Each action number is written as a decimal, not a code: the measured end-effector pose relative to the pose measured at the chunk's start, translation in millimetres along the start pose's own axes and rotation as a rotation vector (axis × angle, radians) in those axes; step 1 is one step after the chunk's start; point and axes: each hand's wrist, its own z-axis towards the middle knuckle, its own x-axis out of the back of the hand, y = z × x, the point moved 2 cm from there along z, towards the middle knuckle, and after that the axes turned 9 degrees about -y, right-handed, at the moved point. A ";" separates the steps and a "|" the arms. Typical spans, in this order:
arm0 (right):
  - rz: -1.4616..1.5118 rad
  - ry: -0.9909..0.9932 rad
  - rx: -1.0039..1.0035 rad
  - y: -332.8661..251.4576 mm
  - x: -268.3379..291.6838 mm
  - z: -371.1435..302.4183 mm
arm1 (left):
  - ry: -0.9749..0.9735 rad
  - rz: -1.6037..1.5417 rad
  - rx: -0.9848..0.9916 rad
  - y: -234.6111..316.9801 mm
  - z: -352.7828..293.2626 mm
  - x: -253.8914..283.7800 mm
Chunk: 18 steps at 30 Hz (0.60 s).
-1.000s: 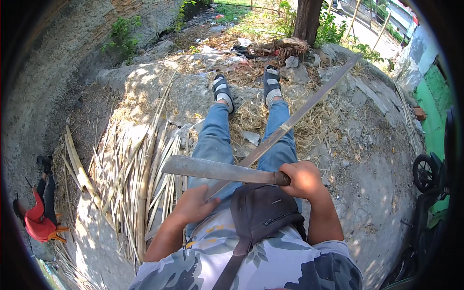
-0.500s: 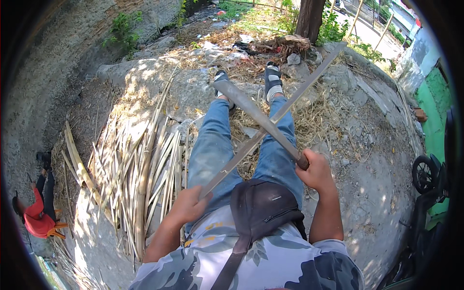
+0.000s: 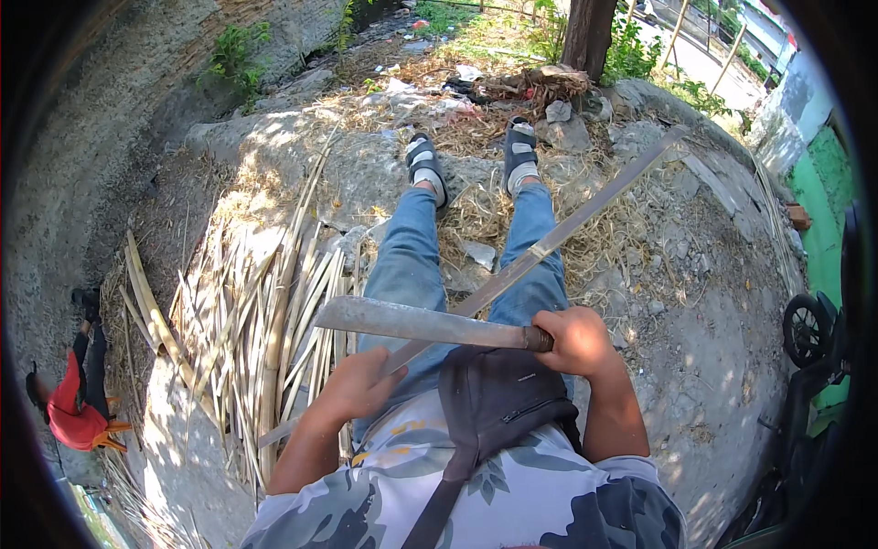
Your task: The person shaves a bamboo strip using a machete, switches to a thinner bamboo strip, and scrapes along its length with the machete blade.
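My left hand is closed around a long, flat bamboo strip, which slants across my legs from near my left forearm to the far right. My right hand grips the dark handle of a machete. The machete's broad grey blade lies almost level, pointing left over my lap, with its rounded tip above and beyond my left hand. It crosses over the strip in this view; whether the two touch, I cannot tell. A node shows midway along the strip.
Split bamboo strips lie heaped on the ground to my left. A person in red sits farther left. At the right edge are a dark wheeled vehicle and a green wall. A tree trunk and litter lie ahead.
The machete has swung from pointing far-left to lying nearly crosswise, closer to my left hand. The strip's far end has moved right and nearer, and its near end now shows beyond my left wrist.
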 end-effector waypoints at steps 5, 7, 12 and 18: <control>-0.043 -0.033 0.008 1.0 4.0 -3.3 | -0.018 0.017 -0.003 -4.6 -0.4 0.5; -0.046 -0.041 0.001 0.2 5.9 -5.1 | -0.043 0.005 0.022 -2.3 -2.2 4.0; -0.030 -0.068 -0.010 1.7 9.2 -9.1 | -0.042 0.029 0.008 -8.3 -2.8 5.1; -0.040 -0.016 0.012 3.5 7.6 -16.9 | -0.023 0.024 -0.033 -11.1 -5.7 3.7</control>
